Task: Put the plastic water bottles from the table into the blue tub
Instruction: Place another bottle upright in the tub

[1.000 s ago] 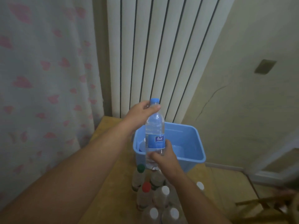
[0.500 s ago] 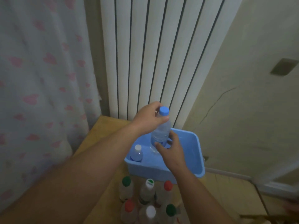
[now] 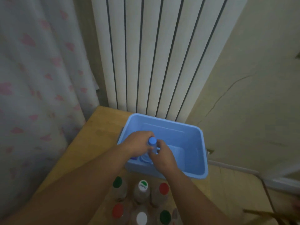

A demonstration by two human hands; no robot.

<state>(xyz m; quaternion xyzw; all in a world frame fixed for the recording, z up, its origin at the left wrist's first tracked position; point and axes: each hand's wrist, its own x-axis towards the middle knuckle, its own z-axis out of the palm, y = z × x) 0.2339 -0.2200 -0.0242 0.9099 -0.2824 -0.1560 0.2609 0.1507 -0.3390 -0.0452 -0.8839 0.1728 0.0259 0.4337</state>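
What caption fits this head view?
Both hands, left hand and right hand, lower a blue-capped water bottle into the blue tub; six capped bottles wait on the table.

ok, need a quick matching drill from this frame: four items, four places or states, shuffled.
Items:
1. blue-capped bottle
2. blue tub
3. red-capped bottle
4. curtain

Places or states:
A. hanging left of the table
B. held by both hands inside the tub
C. standing on the table, nearer the camera than the tub
D. on the table in front of the white ribbed panel

Pairs: 1-B, 2-D, 3-C, 4-A

The left hand and the right hand both grip the bottle near its top.
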